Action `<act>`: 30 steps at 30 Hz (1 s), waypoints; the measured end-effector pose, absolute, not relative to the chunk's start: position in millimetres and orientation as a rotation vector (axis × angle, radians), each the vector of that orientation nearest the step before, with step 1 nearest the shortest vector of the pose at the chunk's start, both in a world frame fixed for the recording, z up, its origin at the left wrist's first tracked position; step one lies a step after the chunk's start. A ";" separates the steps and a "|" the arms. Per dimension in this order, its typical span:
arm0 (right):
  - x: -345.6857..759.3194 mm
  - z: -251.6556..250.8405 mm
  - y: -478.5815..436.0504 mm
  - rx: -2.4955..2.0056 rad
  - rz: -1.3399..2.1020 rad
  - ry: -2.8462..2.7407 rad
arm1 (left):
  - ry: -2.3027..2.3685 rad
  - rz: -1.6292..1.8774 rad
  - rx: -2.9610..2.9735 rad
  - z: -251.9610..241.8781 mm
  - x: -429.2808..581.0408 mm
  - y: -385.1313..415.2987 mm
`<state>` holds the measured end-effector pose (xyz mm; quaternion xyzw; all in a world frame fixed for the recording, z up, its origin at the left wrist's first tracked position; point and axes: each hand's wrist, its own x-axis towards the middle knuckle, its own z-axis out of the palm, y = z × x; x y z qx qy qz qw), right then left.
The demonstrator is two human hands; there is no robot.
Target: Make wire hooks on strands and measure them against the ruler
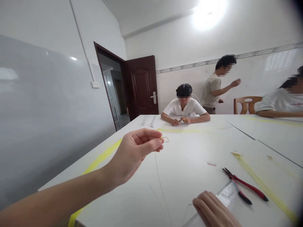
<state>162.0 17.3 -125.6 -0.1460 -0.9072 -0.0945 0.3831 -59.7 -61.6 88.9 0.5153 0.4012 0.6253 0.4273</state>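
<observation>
Raised over the white table [184, 157], my left hand [139, 146] pinches a thin chain or wire between thumb and forefinger. A small loop [167, 139] of it sticks out past the fingertips, and a fine strand [158, 173] hangs down from the hand toward the tabletop. My right hand [211, 209] lies low at the front, fingers curled and pressed together over a clear plastic bag [228, 192] with a white label. A tiny thin tip shows beside its fingertips; what it grips is hidden. Pliers [239, 183] with red and black handles lie right of the bag.
Yellow strands [262, 186] run along the right side, and a yellow strip [101, 157] lies along the left edge. A small red-edged piece [211, 164] is near the pliers. Dark chains [151, 122] lie at the far end. A co-worker [185, 105] sits opposite; two other people are at right.
</observation>
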 end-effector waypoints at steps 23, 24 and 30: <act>161.3 -127.0 11.6 -0.415 -0.219 -2.311 | 1.173 1.427 1.434 76.9 -40.5 -71.4; 161.8 -128.3 12.1 -0.418 -0.209 -2.322 | 1.179 1.445 1.434 77.1 -44.6 -68.1; 166.9 -137.7 19.7 -0.386 -0.186 -2.301 | 1.217 2.017 1.165 104.1 -123.1 -48.7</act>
